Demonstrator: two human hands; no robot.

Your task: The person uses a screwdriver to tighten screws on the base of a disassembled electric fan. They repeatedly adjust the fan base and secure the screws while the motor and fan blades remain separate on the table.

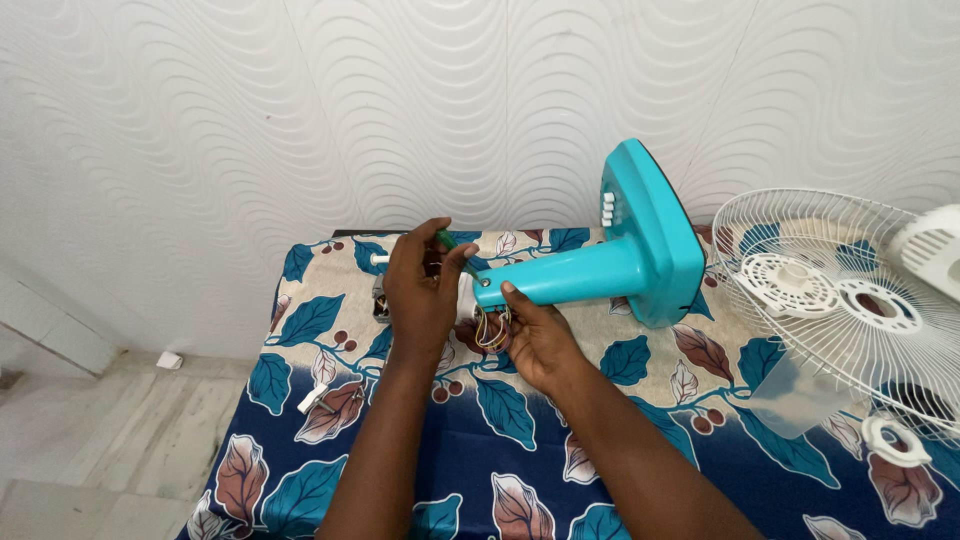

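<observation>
My left hand [422, 290] is curled, thumb and forefinger pinching one slim green-handled screwdriver [457, 241] whose tip angles down toward the narrow end of the single turquoise plastic fan stand [600, 262]. That stand lies on its side across the desk [470, 460], which is covered by a blue and cream leaf-patterned cloth; its slim neck points toward me and its broad square base [655, 225] is tipped up at the far end, with a short row of white buttons [607, 207] on it. My right hand [535, 335] is partly closed under the neck's open end, fingertips touching the stand and a small bunch of coloured wires [490, 328] that hangs out of it; I cannot count the wires. Behind my left hand sits one grey metal motor [381, 298], mostly hidden, with a white shaft [379, 260] sticking out to the left. One small white plastic piece [311, 400] lies alone on the cloth nearer me. To the right, well apart from my hands, rests one white wire fan guard [840, 310], with one clear plastic blade [795, 390] in front of it and one white ring [893, 440] beside that.
</observation>
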